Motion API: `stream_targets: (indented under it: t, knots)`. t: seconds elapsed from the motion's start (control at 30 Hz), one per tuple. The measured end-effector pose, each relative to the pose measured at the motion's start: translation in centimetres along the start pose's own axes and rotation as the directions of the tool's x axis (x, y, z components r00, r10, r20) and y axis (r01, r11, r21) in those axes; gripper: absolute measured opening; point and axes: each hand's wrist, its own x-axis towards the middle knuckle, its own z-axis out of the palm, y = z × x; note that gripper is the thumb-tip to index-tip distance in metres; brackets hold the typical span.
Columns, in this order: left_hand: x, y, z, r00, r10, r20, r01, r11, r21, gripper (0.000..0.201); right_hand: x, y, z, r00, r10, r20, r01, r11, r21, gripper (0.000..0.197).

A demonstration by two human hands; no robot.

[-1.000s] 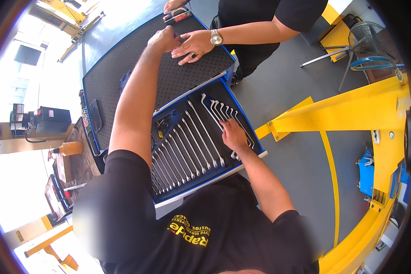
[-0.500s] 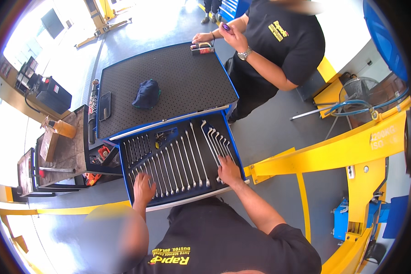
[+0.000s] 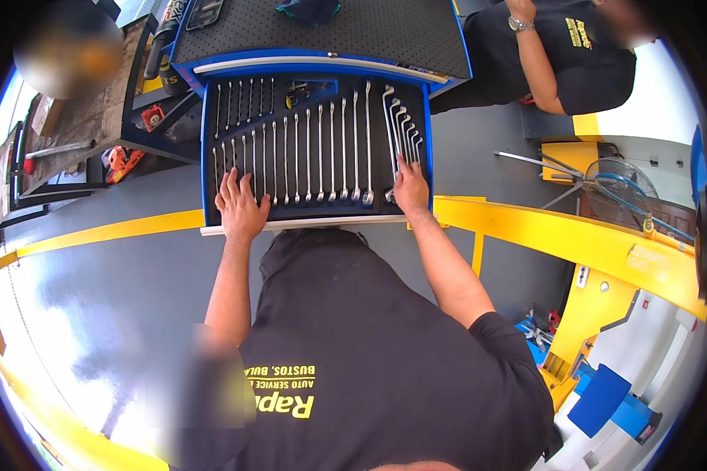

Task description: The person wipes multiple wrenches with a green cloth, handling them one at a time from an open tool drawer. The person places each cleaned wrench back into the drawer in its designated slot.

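Note:
A pulled-out drawer (image 3: 291, 217) in front of me holds wrenches in a dark foam tray. A row of silver combination wrenches (image 3: 320, 161) runs across its middle, longer toward the right. My left hand (image 3: 242, 207) rests with spread fingers over the lower ends of the shorter ones at the left. On the right side lies a set of offset ring wrenches (image 3: 399, 125). My right hand (image 3: 412, 188) is on their lower ends, fingers bent and close together; whether it grips one is hidden. Small wrenches (image 3: 250, 102) sit at the drawer's upper left, beside a blue recess (image 3: 314, 88) with small parts.
Above the drawer is the blue cabinet's black perforated top (image 3: 401, 35), with a dark cloth (image 3: 310, 9) on it. A person (image 3: 542, 63) stands at the far right. A worn workbench (image 3: 86, 118) is at left; a yellow lift arm (image 3: 558, 231) crosses the right.
The view has tilted down and toward me, so the drawer sits higher in the picture. The left hand's fingers are more spread over the wrenches. My right hand stays at the offset wrenches.

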Motion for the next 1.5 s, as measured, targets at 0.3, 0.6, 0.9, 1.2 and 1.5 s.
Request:
stream_targets:
  t: [0.3,0.6,0.9,1.2,1.5]
  knots:
    - [0.5,0.1,-0.1,0.996,0.066,-0.062,-0.069,0.997,-0.04,0.07,-1.2,-0.5,0.0,0.987,0.161,-0.019,-0.162,0.982,-0.099,0.051]
    - [0.7,0.4,-1.8,0.999,0.027,0.017,-0.026,0.998,-0.062,0.072,-3.2,-1.9,-0.3,0.979,0.165,-0.122,-0.153,0.983,0.099,0.035]
    - [0.3,-0.2,-0.5,0.99,0.084,0.116,-0.085,0.996,-0.002,0.081,-2.5,-2.8,1.7,0.938,0.318,-0.138,-0.323,0.946,-0.014,0.045]
    - [1.2,0.7,-1.5,0.983,0.097,0.157,-0.094,0.995,-0.026,0.08,-3.4,0.0,2.1,0.925,0.378,-0.02,-0.379,0.926,-0.004,0.055]
    - [0.6,-0.4,0.1,0.987,0.161,0.021,-0.162,0.985,0.056,0.077,-2.2,-1.8,-1.1,0.912,0.384,0.14,-0.404,0.901,0.157,0.053]
